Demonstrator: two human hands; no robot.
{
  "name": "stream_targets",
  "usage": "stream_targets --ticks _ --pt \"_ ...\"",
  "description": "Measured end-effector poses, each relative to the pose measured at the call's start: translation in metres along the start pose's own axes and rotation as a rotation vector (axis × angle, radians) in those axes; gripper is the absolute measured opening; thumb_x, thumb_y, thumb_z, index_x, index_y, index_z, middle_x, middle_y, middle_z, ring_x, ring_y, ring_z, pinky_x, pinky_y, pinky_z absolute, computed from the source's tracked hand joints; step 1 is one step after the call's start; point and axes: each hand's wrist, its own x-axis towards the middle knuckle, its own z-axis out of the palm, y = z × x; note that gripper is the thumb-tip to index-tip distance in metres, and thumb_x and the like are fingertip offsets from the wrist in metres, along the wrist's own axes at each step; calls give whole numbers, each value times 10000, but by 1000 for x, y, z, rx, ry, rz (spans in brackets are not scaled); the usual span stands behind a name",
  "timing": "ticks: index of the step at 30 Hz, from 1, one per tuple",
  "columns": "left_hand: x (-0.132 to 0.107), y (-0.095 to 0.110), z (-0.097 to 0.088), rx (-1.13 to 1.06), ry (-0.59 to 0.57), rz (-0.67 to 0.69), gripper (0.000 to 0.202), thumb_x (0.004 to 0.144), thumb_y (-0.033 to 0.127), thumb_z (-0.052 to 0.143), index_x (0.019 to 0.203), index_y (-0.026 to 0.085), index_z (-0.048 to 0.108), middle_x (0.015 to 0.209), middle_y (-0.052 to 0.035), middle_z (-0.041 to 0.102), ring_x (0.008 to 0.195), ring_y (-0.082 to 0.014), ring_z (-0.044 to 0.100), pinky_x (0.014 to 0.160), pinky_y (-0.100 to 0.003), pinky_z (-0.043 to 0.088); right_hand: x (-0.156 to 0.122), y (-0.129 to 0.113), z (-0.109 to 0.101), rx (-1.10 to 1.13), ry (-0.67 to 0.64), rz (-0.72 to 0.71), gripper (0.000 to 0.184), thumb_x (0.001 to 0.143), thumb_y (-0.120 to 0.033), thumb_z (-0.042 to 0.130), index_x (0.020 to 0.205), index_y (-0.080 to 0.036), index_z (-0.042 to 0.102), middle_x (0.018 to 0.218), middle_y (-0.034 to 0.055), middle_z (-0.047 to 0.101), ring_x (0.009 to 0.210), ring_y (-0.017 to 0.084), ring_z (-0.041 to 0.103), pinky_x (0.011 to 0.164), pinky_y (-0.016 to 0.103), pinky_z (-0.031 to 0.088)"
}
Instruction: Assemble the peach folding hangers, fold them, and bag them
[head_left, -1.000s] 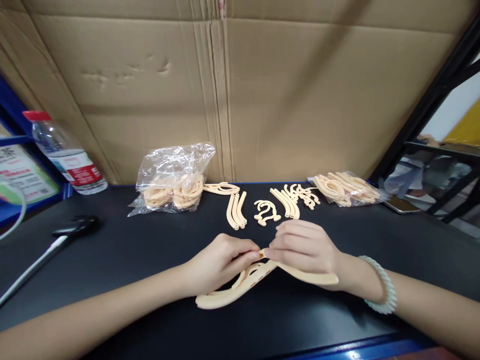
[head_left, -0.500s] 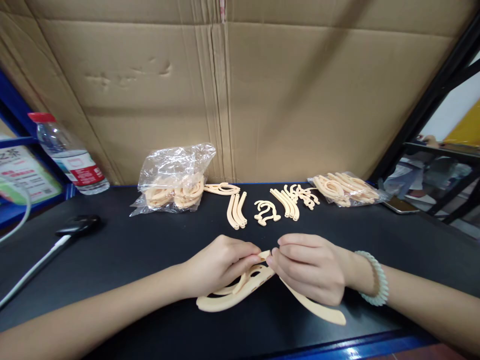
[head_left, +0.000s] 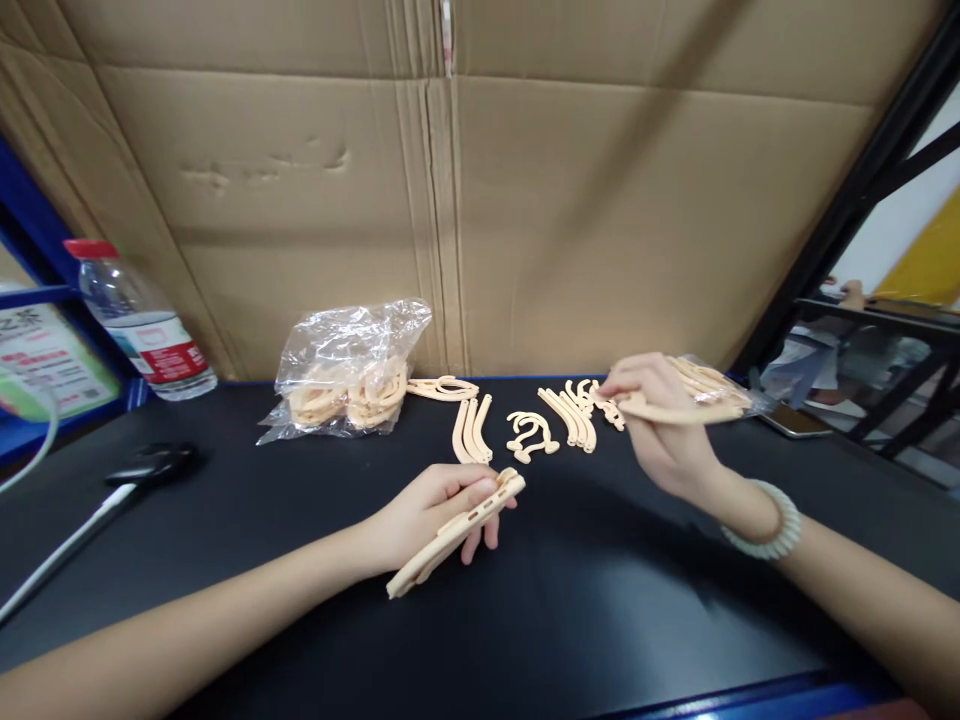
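Between left hand (head_left: 435, 512) and right hand (head_left: 664, 445), the worktop (head_left: 577, 560) offers a passage; farther back, loose curved pieces (head_left: 470, 432), plastic bag (head_left: 352, 390) and cardboard wall (head_left: 600, 230) obstruct.

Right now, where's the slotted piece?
In the head view, the slotted piece is in the left hand, just left of centre, nearer the camera than the loose curved strips.

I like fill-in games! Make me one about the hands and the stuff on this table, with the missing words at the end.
1. The right hand holds a curved strip, while the slotted piece is in the ____ hand.
2. The bracelet is worn on the ____ wrist.
3. The colour of the cap on the bottle is ____.
4. The colour of the tabletop is ____.

Missing words: left; right; red; black.
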Motion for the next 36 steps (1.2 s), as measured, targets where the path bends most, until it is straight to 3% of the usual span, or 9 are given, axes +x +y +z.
stream_targets --ticks 3,5,7,11,15,20,26,30,36 --pt "2 2 -1 -89 17 -24 418 876 528 573 919 117 639 673 -35 649 480 -120 563 464 -224 395 0 40 -5 -73 -92 289 188 919 -166 388 999 -178 559 889 84 633 776 198 605 688 352 498" --pt "2 3 -1 -97 22 -33 413 852 519 611 919 114 648 671 -36 654 486 -125 573 471 -229 400 -5 64 -9 -146 -420 460 235 876 -152 386 1017 -159 574 796 72 640 702 193 604 626 320 481" --pt "3 2 -2 -114 30 -31 427 844 529 621 924 111 653 672 -39 659 484 -128 576 478 -238 408 -12 81 -12 -174 -573 508 217 801 -135 450 921 -150 630 662 55 632 596 183 582 557 297 452" --pt "3 0 -4 -197 58 -8 430 852 524 627 980 114 647 704 -53 680 514 -139 605 510 -246 428 -20 91 -15 -244 -604 526 260 780 -109 444 894 -126 676 653 87 661 603 200 596 589 316 450" --pt "5 1 -6 -321 103 -16 323 847 400 682 1017 131 624 825 -76 710 631 -166 669 573 -243 477 -13 69 -10 -273 -562 502 308 861 -140 413 1040 -122 664 830 124 705 743 232 635 696 356 475" --pt "7 1 -7 -434 163 -20 261 824 281 722 1026 145 629 911 -77 712 783 -194 695 729 -287 536 -10 4 5 7 -363 118 262 921 -167 448 1129 -145 605 1023 114 675 941 226 603 839 392 491" --pt "6 0 -5 -412 238 17 273 814 305 732 1032 166 646 835 -26 699 729 -151 653 719 -264 526 -19 -62 11 133 -619 -415 331 964 -177 470 1286 -156 543 1285 87 610 1220 225 475 1029 381 390" --pt "6 1 -4 -393 262 -21 313 826 354 718 1063 162 650 751 -12 684 646 -136 614 653 -251 509 -22 -66 14 108 -720 -497 325 984 -258 464 1283 -168 557 1321 72 596 1290 232 426 1026 379 382" --pt "6 2 -3 -422 194 -5 483 827 596 628 907 121 663 778 -70 708 696 -187 642 694 -315 537 -24 -60 16 27 -658 -494 309 972 -241 496 1264 -175 571 1252 89 633 1229 226 483 1010 392 393"
